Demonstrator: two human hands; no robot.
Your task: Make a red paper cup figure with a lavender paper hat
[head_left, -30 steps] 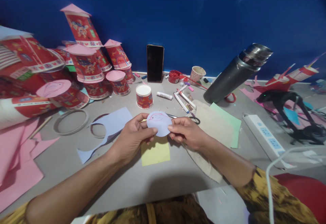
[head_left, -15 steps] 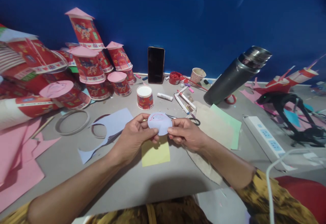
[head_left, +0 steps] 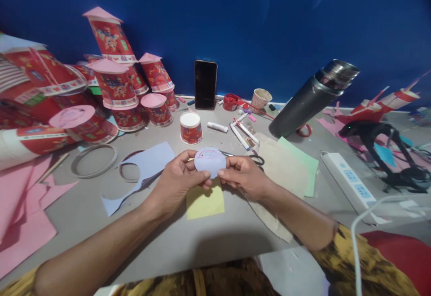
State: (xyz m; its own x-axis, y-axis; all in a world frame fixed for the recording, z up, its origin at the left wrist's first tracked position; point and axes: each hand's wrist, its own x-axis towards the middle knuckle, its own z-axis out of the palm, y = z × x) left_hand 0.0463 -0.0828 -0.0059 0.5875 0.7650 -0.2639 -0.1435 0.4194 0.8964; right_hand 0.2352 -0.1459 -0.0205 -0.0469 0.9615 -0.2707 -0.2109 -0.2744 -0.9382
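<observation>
Blue wall (head_left: 222, 22), phone (head_left: 205, 85), cup (head_left: 191, 133) beyond paper disc (head_left: 210, 163)

Muted light, soft shadows, stretched edges

A pale lilac paper disc (head_left: 210, 165) bears a pinkish-red line drawing (head_left: 209, 154), the near sheet (head_left: 205, 203) is plain yellow, the left cups (head_left: 116, 88) red with multicoloured prints, and the far wall (head_left: 215, 17) deep blue.

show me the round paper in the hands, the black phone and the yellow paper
round paper (head_left: 210, 163), head view, middle of its face
black phone (head_left: 205, 85), head view, middle of its dark screen
yellow paper (head_left: 205, 205), head view, its uncovered lower part
</observation>
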